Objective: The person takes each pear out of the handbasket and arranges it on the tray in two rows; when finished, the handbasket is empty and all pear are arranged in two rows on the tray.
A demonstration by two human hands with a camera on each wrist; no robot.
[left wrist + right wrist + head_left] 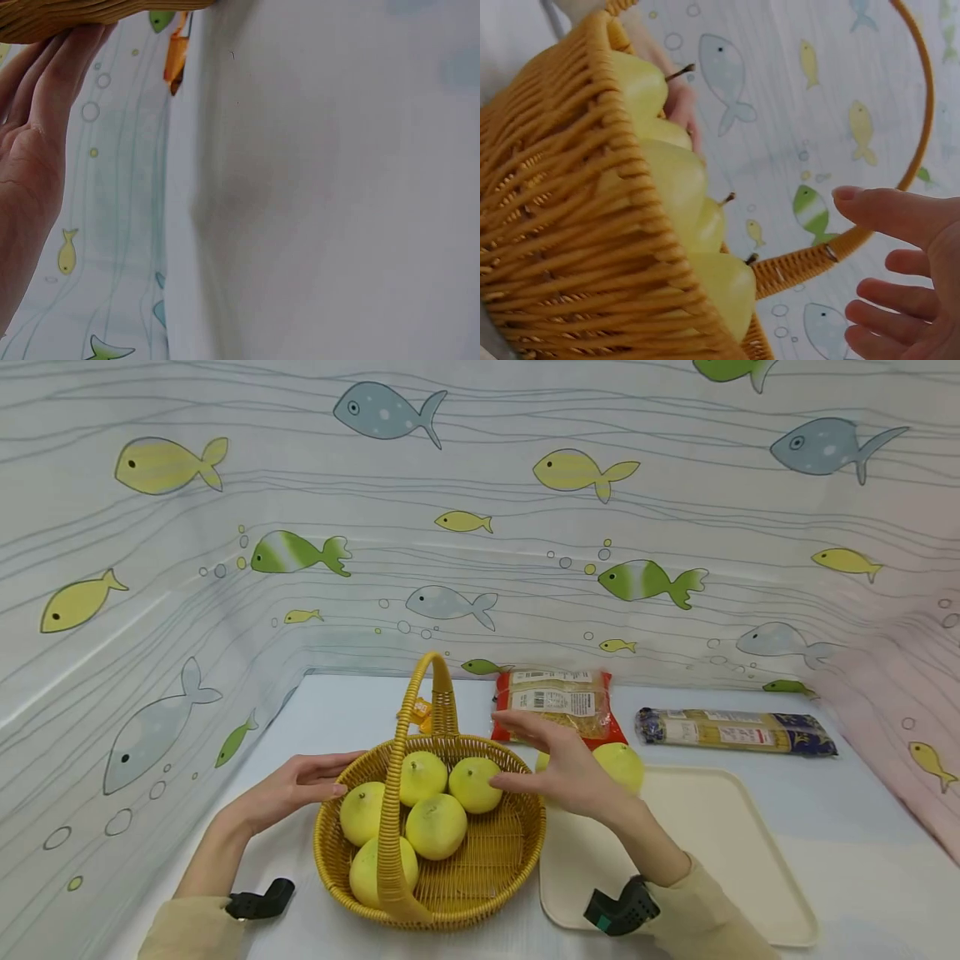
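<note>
Closely woven golden-yellow basket

- The handle covers parts of the fruits in the basket — and part of the orange packet behind it.
- The right hand partly hides the fruit outside.
- Print on the long packet is too small to read.
- The left wrist view's top edge crops the basket — the left hand's fingertips disappear at it.
</note>
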